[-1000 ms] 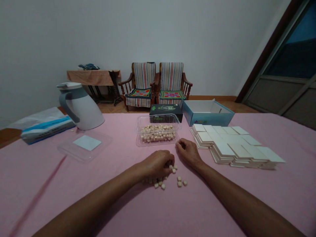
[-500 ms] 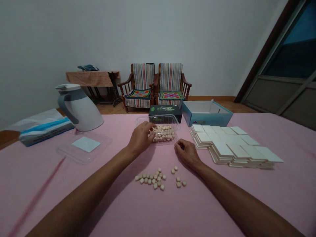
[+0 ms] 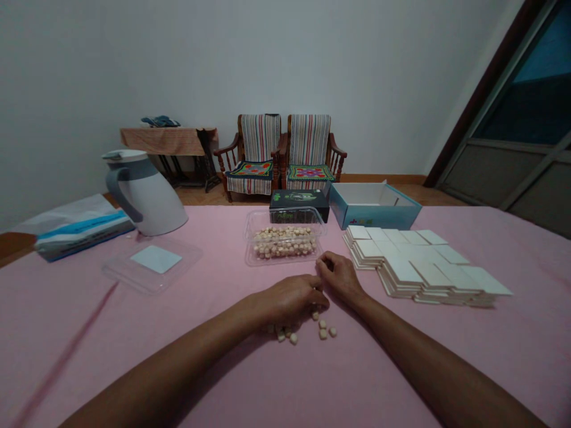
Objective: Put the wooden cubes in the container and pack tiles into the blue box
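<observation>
**Wooden pieces under your left grip, your right grip close by**

Your left grip (image 3: 292, 300) hangs palm-down over the small wooden pieces (image 3: 323, 334), fingers curled; whether it grasps one, you cannot tell. The pieces, blocky with rounded corners, lie at its 4 and 6 o'clock, partly hidden by your hand. Your right grip (image 3: 341, 278), loosely curled at 2 o'clock, rests just beside it; its contents cannot be made out. It stands between your left grip and the flat, square-cornered white tiles (image 3: 419, 261), stacked in uneven piles farther toward 2.

At 12 o'clock sits a clear, shiny plastic container (image 3: 259, 221) heaped with similar pieces (image 3: 285, 242), blocking part of a black box (image 3: 298, 199) behind. An open pale-blue box (image 3: 379, 215) stands at 1 o'clock.

At 10 o'clock are a smooth white jug (image 3: 158, 205) with a grey handle and, beyond its left side, a blue-striped packet (image 3: 84, 235). Nearer, toward 9, a transparent tray (image 3: 116, 270) lies with a white rectangle (image 3: 156, 259). Pink cloth (image 3: 276, 392), creased at 8 o'clock, covers the surface.
</observation>
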Demonstrator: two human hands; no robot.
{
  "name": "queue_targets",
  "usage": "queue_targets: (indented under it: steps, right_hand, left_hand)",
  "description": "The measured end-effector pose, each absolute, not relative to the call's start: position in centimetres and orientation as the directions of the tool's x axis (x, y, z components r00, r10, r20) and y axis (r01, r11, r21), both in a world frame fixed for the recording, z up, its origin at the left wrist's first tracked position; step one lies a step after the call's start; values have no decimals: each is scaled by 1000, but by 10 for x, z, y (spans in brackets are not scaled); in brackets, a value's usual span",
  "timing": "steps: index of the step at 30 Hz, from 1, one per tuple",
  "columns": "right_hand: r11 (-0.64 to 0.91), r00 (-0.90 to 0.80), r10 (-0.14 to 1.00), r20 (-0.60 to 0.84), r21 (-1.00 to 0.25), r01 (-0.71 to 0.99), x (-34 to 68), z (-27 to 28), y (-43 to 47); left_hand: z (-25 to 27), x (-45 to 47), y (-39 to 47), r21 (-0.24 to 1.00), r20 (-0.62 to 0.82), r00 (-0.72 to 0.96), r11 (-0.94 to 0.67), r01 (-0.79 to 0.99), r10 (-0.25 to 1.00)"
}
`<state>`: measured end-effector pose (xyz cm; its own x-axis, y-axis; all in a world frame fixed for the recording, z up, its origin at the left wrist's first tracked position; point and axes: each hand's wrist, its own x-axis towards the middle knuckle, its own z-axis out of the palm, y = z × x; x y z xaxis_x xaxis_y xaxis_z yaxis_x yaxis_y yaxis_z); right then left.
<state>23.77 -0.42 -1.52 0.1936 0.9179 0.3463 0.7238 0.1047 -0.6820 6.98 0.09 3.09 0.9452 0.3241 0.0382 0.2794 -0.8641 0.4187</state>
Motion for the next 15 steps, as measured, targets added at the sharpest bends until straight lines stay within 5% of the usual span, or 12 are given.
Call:
queue_targets:
  steps: [7,12,15]
  right_hand:
    - [85,184,930,318,-673,734,239,-12,-5]
    - [69,184,938,294,-679,731,240,-10,-5]
    - [71,183,938,295,-679,730,240,-11,-4]
  left_hand:
    - [47,56,11,272,187,902,-903,334,390]
    - [76,40,43,289,589,539,-779,556,603]
    - [82,37,46,302,673,402,-727,617,621]
